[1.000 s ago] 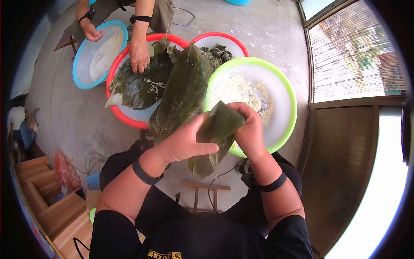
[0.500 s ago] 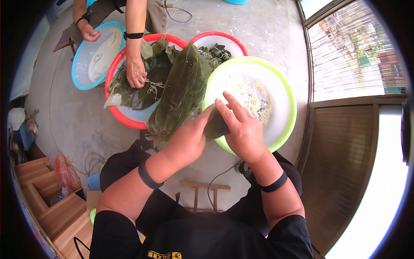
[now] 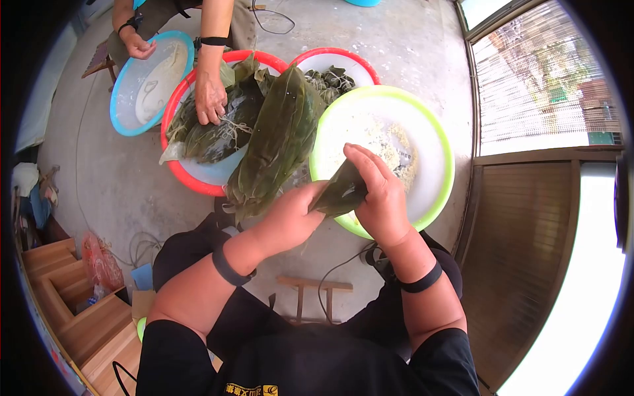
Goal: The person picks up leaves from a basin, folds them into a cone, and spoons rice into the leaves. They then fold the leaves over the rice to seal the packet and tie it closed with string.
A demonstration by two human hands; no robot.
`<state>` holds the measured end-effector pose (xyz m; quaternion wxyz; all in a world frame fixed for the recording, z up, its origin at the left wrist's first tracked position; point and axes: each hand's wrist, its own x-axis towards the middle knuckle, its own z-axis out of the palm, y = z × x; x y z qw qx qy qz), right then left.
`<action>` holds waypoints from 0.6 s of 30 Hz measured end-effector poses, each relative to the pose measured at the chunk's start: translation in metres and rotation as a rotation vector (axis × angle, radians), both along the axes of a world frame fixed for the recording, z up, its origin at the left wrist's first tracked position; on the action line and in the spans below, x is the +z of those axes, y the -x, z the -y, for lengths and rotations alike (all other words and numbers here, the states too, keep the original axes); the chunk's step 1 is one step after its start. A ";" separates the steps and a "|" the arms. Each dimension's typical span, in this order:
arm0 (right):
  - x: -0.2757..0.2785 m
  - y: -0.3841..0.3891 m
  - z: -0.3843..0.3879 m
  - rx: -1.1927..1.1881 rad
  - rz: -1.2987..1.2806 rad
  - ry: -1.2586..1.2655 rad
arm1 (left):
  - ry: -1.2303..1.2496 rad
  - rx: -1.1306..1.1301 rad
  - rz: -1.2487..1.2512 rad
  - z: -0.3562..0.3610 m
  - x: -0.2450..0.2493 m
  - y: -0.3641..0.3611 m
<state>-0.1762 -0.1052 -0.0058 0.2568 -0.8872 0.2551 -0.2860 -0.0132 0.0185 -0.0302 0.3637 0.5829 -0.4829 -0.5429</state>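
Note:
A dark green wrapping leaf (image 3: 342, 191), folded over, lies between my two hands at the near edge of the green-rimmed basin (image 3: 432, 210). My left hand (image 3: 294, 214) grips its lower left end, fingers partly hidden behind it. On the other side, my right hand (image 3: 383, 201) holds the leaf's right edge, its fingers pointing up over the basin. Pale grain (image 3: 391, 150) is spread inside that basin. Just left of my hands, a stack of long wet leaves (image 3: 281, 135) leans across the red-rimmed basin (image 3: 173, 173).
A co-worker's hand (image 3: 210, 99) touches white strings (image 3: 232, 129) over the leaves; the other hand (image 3: 139, 46) hovers by a blue basin (image 3: 119, 109). Tied leaf parcels (image 3: 333, 82) fill a second red-rimmed basin (image 3: 370, 68). A cable (image 3: 323, 284) crosses the floor near a wooden stool (image 3: 317, 285).
My right hand has turned and its fingers have drawn together, exposing more of the folded leaf. The co-worker's hand has risen slightly, lifting the strings.

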 end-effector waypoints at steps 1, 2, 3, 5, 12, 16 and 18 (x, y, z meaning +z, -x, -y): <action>0.001 0.000 -0.002 -0.031 0.001 -0.098 | -0.006 0.047 -0.082 0.000 -0.001 0.001; 0.003 -0.001 -0.005 -0.063 0.002 -0.197 | -0.014 0.093 -0.164 0.000 -0.002 0.004; 0.005 -0.002 -0.007 -0.096 0.003 -0.297 | -0.022 0.139 -0.248 0.000 -0.003 0.005; 0.006 -0.005 -0.004 -0.166 0.047 -0.021 | -0.058 0.298 -0.506 0.000 -0.003 0.005; 0.008 -0.007 -0.010 -0.032 -0.035 -0.024 | -0.097 0.534 -0.918 0.006 0.003 0.000; -0.006 -0.014 -0.019 -0.086 -0.021 -0.255 | -0.102 0.560 -0.943 0.005 0.003 0.005; -0.005 -0.017 -0.022 -0.140 -0.033 -0.454 | -0.062 0.544 -0.901 0.006 0.008 0.008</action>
